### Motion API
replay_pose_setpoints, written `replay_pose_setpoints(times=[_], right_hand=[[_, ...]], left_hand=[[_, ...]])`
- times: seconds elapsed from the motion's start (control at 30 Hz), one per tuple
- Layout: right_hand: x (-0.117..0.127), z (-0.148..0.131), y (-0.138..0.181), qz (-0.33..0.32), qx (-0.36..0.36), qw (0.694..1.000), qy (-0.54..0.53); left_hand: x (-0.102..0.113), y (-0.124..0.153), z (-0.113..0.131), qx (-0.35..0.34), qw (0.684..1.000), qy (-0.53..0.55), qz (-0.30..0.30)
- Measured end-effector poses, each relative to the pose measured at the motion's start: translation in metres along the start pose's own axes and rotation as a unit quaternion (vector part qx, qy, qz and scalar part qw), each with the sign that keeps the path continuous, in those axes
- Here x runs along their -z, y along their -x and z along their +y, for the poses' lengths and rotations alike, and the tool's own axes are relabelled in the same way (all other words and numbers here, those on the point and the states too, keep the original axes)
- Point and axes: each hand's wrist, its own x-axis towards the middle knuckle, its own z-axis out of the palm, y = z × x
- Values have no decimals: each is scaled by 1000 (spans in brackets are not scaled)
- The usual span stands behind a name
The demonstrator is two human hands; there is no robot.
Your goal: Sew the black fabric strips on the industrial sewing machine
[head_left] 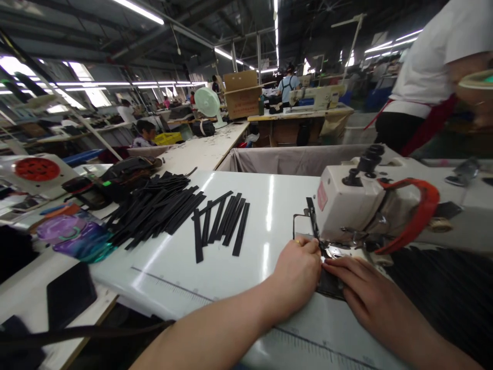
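Fingers of the left hand [298,272] are curled and pinched onto a dark strip [330,283] lying under the needle area of the sewing machine [346,205]. The right hand [360,285] is laid flat on the same strip, fingers pressed together. Black strips [169,210] are piled well apart on the white table [254,205]

The left hand [298,267] and right hand [360,280] cover most of the dark piece [329,285] under the sewing machine [358,205], and the needle area is too cluttered to read. At far right, a person in a white shirt [435,67] is blurred and cut off by the edge. Far workers are too small to make out.
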Motion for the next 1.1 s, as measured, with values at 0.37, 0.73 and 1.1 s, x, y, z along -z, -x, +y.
replay_pose_setpoints(times=[0.37,0.73,1.1], right_hand=[[3,3,-1,-14,20,1000,8],[4,-1,0,-23,9,1000,11],[3,-1,4,-29,7,999,11]], left_hand=[[12,-4,-20,53,992,110,36],[17,-15,-31,35,999,12,1],[12,-18,-34,29,995,74,54]])
